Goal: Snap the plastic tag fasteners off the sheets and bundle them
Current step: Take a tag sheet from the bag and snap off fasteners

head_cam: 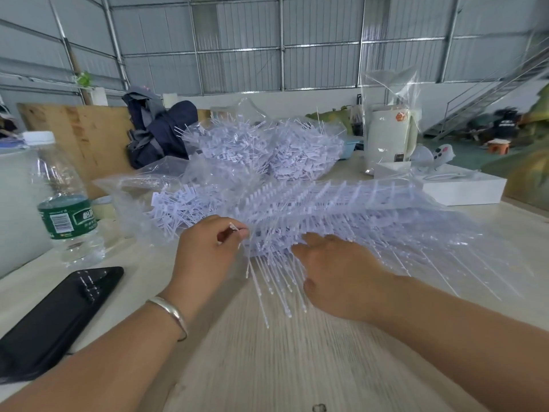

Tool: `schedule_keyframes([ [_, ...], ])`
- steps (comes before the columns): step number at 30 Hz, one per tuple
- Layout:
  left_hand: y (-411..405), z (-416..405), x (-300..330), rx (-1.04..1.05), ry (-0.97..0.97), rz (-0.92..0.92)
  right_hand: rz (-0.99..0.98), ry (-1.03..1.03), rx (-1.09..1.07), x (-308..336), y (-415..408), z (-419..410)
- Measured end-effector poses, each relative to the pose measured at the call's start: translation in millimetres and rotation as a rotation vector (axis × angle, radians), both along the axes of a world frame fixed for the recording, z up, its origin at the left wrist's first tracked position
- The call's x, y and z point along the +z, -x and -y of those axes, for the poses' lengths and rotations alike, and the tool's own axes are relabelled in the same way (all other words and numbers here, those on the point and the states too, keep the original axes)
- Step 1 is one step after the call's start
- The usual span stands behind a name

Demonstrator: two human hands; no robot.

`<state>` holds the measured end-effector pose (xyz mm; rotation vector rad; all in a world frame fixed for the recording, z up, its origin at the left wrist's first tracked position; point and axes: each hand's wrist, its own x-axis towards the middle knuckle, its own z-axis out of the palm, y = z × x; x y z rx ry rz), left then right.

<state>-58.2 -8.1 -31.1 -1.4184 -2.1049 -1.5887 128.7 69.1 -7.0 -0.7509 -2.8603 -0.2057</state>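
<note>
Both my forearms reach forward over the pale wooden table (267, 361), my two hands apart with a small gap between them at the near edge of the stack of fastener sheets (341, 209). My left hand (208, 251), with a silver bangle (170, 313) on its wrist, is turned thumb-up, its thumb and forefinger pinched on the top of a thin white fastener (243, 248) whose stem hangs down past my knuckles. My right hand (335, 269) lies palm down, fingers straight and slightly spread, pressing on the front of the stack where the loose stems fan out toward me. The sheets lie in the middle of the table, spreading off to the right. Behind them sit clear bags (261, 147) heaped with loose fasteners. A water bottle (64, 203) stands upright at the left, and a black phone (56, 319) lies flat just beside my left forearm. A white box (463, 190) sits far right.
</note>
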Motion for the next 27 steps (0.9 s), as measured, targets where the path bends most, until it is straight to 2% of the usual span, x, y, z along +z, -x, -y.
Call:
schedule_keyframes([
  [2,2,-2,-2,0.014,0.000,-0.011,-0.130,0.028,-0.017,15,2,-1],
  [4,3,-3,-3,0.028,-0.009,-0.050,-0.249,-0.109,-0.030,30,3,-7],
  [8,0,0,-1,-0.068,0.035,-0.111,-0.278,-0.097,-0.117,39,7,-19],
  [11,1,1,-1,-0.114,0.083,-0.169,-0.248,-0.187,-0.237,29,3,-26],
  [14,-2,2,2,-0.064,-0.011,-0.172,-0.258,-0.311,-0.330,22,-2,-30],
  [16,-4,4,5,-0.032,-0.102,-0.181,-0.347,-0.373,-0.292,23,-4,-29],
  [18,-5,6,7,-0.016,-0.188,-0.186,-0.413,-0.314,-0.111,24,-3,-28],
  [21,-9,8,9,-0.029,-0.268,-0.167,-0.255,-0.108,0.086,21,5,-31],
  [24,-14,9,12,-0.055,-0.319,-0.156,-0.138,0.054,0.035,20,15,-46],
  [27,-16,10,14,-0.048,-0.337,-0.200,0.014,0.117,-0.005,21,27,-66],
])
